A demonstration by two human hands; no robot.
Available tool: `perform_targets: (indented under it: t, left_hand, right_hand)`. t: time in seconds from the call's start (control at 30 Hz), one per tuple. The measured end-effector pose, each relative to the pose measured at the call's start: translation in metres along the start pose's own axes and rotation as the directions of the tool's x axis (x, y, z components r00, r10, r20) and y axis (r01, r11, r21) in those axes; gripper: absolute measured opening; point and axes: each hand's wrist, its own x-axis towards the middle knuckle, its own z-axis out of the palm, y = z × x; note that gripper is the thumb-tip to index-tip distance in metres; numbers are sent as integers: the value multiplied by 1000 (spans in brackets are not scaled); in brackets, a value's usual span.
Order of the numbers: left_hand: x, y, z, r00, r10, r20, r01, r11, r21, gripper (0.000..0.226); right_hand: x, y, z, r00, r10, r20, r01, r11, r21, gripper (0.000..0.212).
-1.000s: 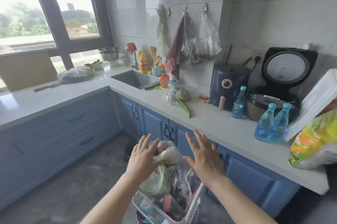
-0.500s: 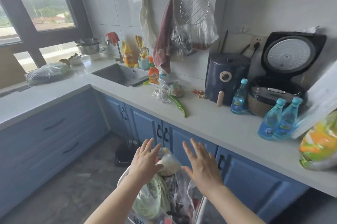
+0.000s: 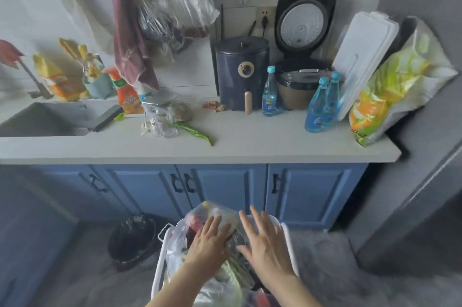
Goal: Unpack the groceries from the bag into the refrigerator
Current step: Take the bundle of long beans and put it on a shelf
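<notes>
Whereas a second earlier both hands had hovered spread above the groceries, the left hand [image 3: 208,244] and right hand [image 3: 266,244] now lay flat, fingers straight and grasping nothing, on the clear plastic grocery bag [image 3: 200,221] sitting in the white plastic basket [image 3: 287,239] on the floor, so unpacking had probably only begun. Beyond them stood the blue cabinet doors [image 3: 225,189], a black-lined bin [image 3: 132,239] and the cluttered pale worktop [image 3: 250,141]. The grey slab at far right [image 3: 425,181] may have been the refrigerator, its door apparently closed, which would need opening first.
</notes>
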Motion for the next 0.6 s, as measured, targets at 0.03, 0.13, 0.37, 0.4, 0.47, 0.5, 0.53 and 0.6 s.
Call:
perform_targets:
  t: [0.03,0.13,0.37,0.4,0.47,0.5,0.53,0.6]
  left_hand:
    - [-6,-5,7,1000,16,15,-16,1000,-5,75]
    - [-29,-32,33,999,24,42,-24,1000,4,82]
    - [-60,-73,50,999,34,20,-33,999,-25,103]
    - [-61,-77,56,998,69,12,-68,997,-18,97]
    - [-60,-82,60,997,26,79,-25,1000,-16,98]
    - [-61,-85,62,998,34,60,-34,999,8,103]
    - [-61,-88,65,998,39,52,-40,999,17,106]
    - [-61,-91,65,996,24,86,-27,999,36,111]
  right_hand:
    - [-5,-6,7,1000,25,2,-25,1000,2,92]
    - [-19,-19,31,998,60,33,-61,998,18,94]
    - [-37,-46,80,985,102,142,-107,994,31,109]
    - [-39,-48,87,983,101,150,-106,994,28,109]
    - [-41,-50,97,982,68,174,-80,995,62,103]
    - [-42,-51,101,983,43,179,-57,995,76,98]
    - [-43,-51,107,979,15,203,-33,996,86,94]
    - [-47,-51,114,973,-4,230,-21,994,105,94]
